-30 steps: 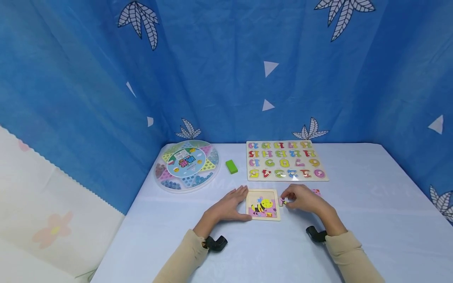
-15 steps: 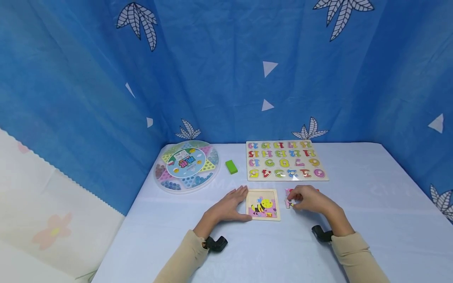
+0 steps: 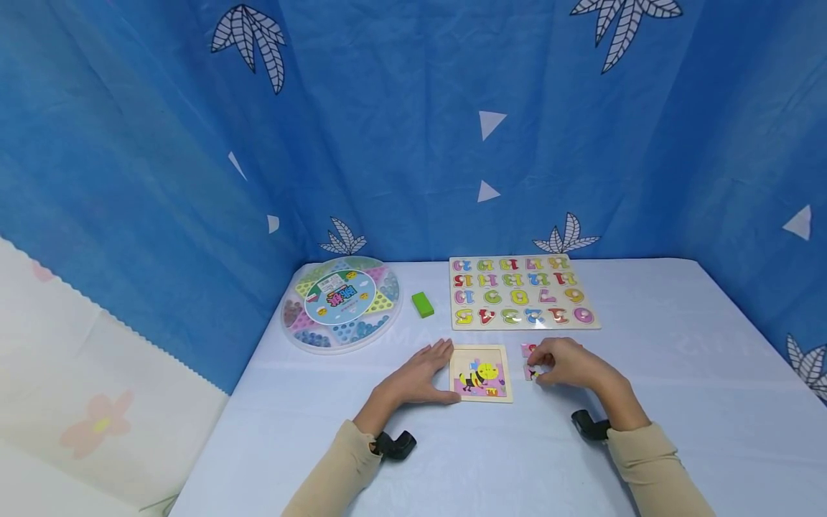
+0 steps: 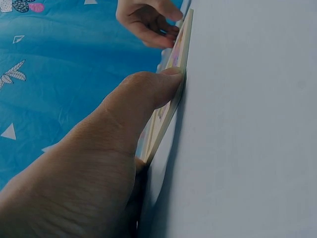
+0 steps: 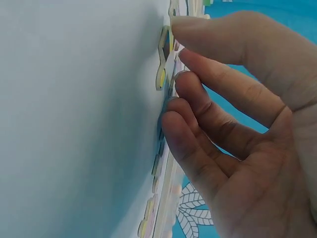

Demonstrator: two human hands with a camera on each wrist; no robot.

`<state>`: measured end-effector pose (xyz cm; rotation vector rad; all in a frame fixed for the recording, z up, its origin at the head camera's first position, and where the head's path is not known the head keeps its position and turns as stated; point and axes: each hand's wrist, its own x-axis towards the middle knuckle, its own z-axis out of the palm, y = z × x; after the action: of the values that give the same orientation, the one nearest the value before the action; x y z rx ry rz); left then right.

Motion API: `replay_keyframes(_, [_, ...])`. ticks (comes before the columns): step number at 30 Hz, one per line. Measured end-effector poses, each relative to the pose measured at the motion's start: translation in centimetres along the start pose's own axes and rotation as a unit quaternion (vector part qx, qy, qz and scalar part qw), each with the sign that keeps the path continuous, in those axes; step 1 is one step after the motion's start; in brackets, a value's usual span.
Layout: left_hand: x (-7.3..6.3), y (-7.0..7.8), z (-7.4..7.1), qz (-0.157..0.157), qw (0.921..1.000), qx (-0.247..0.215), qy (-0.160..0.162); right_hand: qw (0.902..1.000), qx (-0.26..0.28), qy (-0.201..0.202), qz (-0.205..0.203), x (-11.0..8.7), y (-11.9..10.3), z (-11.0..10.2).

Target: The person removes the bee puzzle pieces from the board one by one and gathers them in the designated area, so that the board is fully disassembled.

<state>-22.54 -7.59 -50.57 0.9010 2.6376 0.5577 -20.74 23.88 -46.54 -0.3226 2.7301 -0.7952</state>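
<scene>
A square wooden puzzle tray [image 3: 508, 391] with a partly filled bee picture lies flat on the table. My left hand [image 3: 421, 375] holds its left side, fingers at the upper left corner and thumb at the lower left. The left wrist view shows the thumb [image 4: 166, 85] pressed on the tray's rim. To the right of the tray, my right hand [image 3: 568, 362] pinches a small pink puzzle piece [image 3: 530, 373] between thumb and fingertips, at the tabletop. Another pink piece [image 3: 527, 350] lies just beyond it; the hand hides whatever lies beneath.
Behind the tray lies a wooden number board [image 3: 478, 305]. A green block [image 3: 423, 305] sits to its left, beside a round clear-lidded marble game [image 3: 388, 287]. Blue curtain [image 3: 413, 143] hangs along the table's back edge.
My right hand has moved right with the puzzle piece, away from the tray's edge, and the piece has turned a little. My left hand has stayed on the tray.
</scene>
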Motion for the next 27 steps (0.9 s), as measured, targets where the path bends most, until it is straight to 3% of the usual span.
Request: replay_keyframes(27, [-0.1, -0.01, -0.22, 0.004, 1.0, 0.005, -0.002, 0.9998, -0.008, -0.004, 0.018, 0.21, -0.19, 0.1])
